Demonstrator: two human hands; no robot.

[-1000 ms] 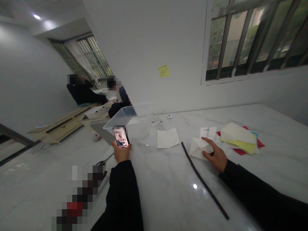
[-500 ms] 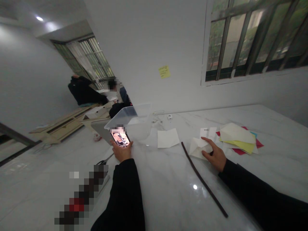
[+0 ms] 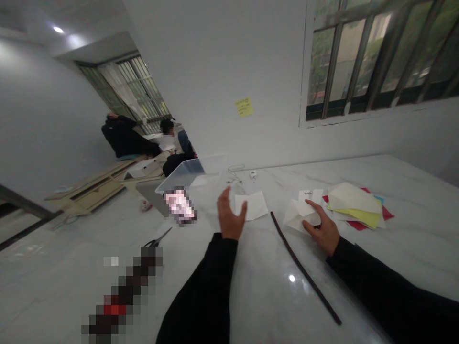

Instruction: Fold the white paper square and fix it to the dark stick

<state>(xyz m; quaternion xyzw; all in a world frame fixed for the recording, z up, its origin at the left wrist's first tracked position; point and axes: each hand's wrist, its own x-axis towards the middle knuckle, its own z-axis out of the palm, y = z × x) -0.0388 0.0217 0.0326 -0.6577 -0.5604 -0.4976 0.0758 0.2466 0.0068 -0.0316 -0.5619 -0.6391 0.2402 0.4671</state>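
My left hand [image 3: 231, 216] is raised over the white marble table [image 3: 251, 286], fingers apart and empty, just in front of a flat white paper square [image 3: 253, 205]. A phone [image 3: 179, 206] lies on the table to its left, beside a clear plastic box [image 3: 195, 181]. My right hand [image 3: 322, 228] rests on a folded white paper [image 3: 296, 215], fingers pressing on its near edge. A long dark stick [image 3: 303, 270] lies on the table between my two arms.
A stack of yellow, white, red and blue papers [image 3: 358, 208] lies at the right. Scissors [image 3: 158, 238] lie at the left near a blurred dark object [image 3: 122, 296]. Two people sit at a far table by the back window.
My left hand has let go of the phone, which now lies on the table, and has moved right toward the white paper square. My right hand has shifted slightly on the folded paper.
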